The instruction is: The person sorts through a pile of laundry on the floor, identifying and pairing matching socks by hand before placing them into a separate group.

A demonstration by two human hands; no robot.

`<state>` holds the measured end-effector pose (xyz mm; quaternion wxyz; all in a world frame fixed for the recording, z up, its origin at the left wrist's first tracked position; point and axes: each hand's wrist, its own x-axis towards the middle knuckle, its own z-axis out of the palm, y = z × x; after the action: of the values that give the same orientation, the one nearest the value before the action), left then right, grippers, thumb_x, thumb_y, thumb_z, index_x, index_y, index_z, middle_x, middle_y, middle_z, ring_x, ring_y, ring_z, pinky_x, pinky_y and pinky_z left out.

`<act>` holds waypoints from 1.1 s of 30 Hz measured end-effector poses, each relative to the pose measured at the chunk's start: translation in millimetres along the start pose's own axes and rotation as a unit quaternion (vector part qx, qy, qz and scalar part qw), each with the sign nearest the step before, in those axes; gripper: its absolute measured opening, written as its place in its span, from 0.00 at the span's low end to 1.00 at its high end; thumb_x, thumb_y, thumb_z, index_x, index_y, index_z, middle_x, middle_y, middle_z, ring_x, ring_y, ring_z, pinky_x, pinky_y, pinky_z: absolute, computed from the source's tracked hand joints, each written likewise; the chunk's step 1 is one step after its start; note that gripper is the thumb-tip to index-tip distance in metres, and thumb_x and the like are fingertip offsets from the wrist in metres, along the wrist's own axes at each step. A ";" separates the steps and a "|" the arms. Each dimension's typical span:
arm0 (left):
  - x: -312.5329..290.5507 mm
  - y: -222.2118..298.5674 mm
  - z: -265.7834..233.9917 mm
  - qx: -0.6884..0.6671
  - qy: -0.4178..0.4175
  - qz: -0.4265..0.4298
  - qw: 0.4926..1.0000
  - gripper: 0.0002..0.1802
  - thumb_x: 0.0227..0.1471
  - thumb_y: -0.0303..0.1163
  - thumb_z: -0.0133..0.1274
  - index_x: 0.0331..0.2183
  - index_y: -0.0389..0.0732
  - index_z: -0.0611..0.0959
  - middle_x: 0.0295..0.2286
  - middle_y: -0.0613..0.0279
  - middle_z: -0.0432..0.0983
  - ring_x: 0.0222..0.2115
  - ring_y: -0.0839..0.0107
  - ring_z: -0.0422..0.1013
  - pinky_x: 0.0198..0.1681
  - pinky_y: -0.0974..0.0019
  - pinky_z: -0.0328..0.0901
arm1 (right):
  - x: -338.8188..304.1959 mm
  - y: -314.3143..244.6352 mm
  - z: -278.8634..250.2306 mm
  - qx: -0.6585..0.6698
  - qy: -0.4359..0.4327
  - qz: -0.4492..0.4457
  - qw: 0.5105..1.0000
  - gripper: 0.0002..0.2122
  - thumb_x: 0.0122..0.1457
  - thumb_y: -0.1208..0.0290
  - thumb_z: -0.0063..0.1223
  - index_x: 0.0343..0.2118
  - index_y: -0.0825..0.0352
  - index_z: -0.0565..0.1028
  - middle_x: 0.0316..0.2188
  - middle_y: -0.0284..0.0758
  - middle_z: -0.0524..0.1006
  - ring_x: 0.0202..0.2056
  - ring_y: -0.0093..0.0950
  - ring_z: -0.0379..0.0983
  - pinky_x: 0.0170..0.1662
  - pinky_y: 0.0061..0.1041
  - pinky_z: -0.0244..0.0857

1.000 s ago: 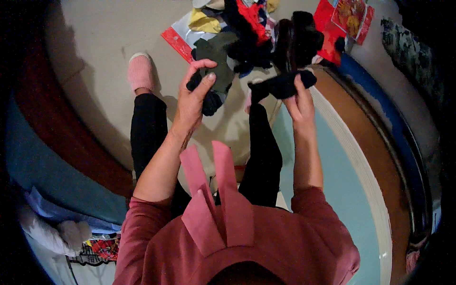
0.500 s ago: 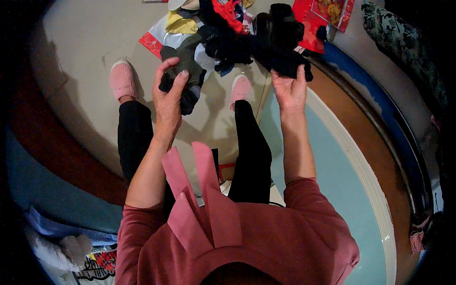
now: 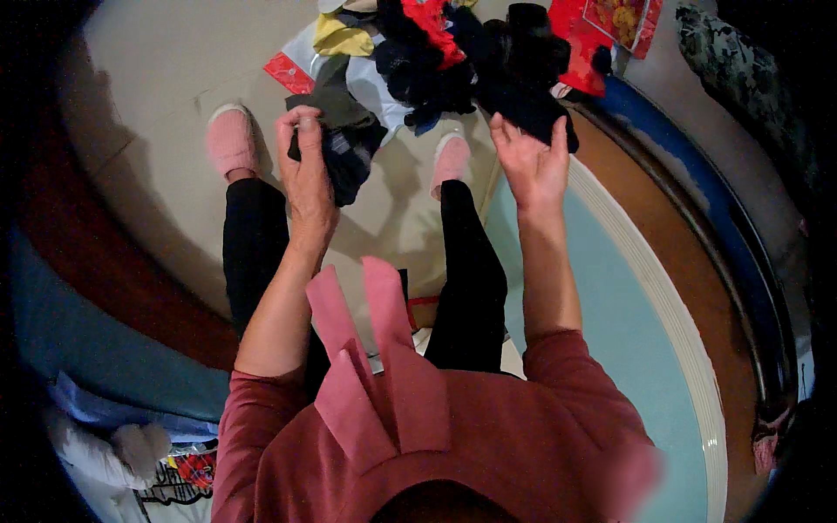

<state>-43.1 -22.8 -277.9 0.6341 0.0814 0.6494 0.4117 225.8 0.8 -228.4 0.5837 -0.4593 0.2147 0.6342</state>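
Observation:
My left hand (image 3: 307, 170) is closed, with thumb and fingers pinching a dark grey-green sock (image 3: 336, 109). More dark socks (image 3: 353, 166) hang bunched beside its fingers. My right hand (image 3: 534, 170) is palm up at a black sock (image 3: 523, 113). Its thumb lies over the near edge of the cloth, while some fingers are hidden beneath. Beyond both hands spreads a pile of dark clothing (image 3: 414, 74), with a red piece (image 3: 433, 35) and a yellow piece (image 3: 343, 37) among it.
Under the pile lies a white and red plastic bag (image 3: 289, 73). A red package (image 3: 582, 57) is at the far right. A pale blue-green surface with a ribbed white edge (image 3: 641, 235) curves along my right. My feet in pink slippers (image 3: 232, 139) stand on the tiled floor (image 3: 166, 122).
The left hand's fingers have closed in on the grey-green sock, which now hangs lower and more bunched. The right hand's fingers have shifted slightly on the black sock. The whole view has moved a little.

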 end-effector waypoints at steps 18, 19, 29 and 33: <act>-11.2 -11.4 0.3 0.080 -0.077 -0.079 0.991 0.15 0.56 0.36 0.53 0.40 0.36 0.80 0.23 0.69 0.70 0.24 0.82 0.63 0.27 0.77 0.58 | -38.2 25.8 20.9 -0.073 0.147 0.000 0.986 0.15 0.65 0.60 0.42 0.49 0.64 0.67 0.48 0.38 0.70 0.49 0.34 0.64 0.50 0.37 0.65; -11.2 -14.7 0.6 0.087 -0.087 -0.098 0.988 0.20 0.57 0.42 0.52 0.42 0.34 0.79 0.22 0.69 0.69 0.23 0.82 0.63 0.27 0.77 0.58 | -43.1 24.3 21.3 -0.067 0.125 0.018 0.990 0.15 0.65 0.60 0.42 0.49 0.64 0.68 0.47 0.38 0.70 0.48 0.34 0.65 0.48 0.35 0.66; -20.6 -16.0 6.8 -0.214 -0.242 -0.300 0.897 0.34 0.58 0.58 0.41 0.51 0.37 0.71 0.27 0.63 0.73 0.22 0.82 0.65 0.22 0.79 0.62 | -89.6 39.2 12.8 -0.015 0.070 0.225 0.972 0.18 0.65 0.59 0.39 0.51 0.66 0.65 0.39 0.40 0.72 0.38 0.32 0.73 0.37 0.28 0.74; -20.4 -10.9 5.1 -0.272 -0.250 -0.301 0.879 0.24 0.56 0.48 0.49 0.44 0.37 0.76 0.36 0.57 0.76 0.27 0.76 0.71 0.29 0.76 0.68 | -87.3 36.4 -20.0 -0.076 0.042 0.282 0.956 0.18 0.64 0.58 0.41 0.50 0.68 0.65 0.35 0.37 0.73 0.37 0.29 0.71 0.37 0.26 0.69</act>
<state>-30.3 -40.4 -268.7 0.8661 -0.1930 0.3246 0.3276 189.2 -71.0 -175.0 0.3352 -0.4488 0.3111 0.7677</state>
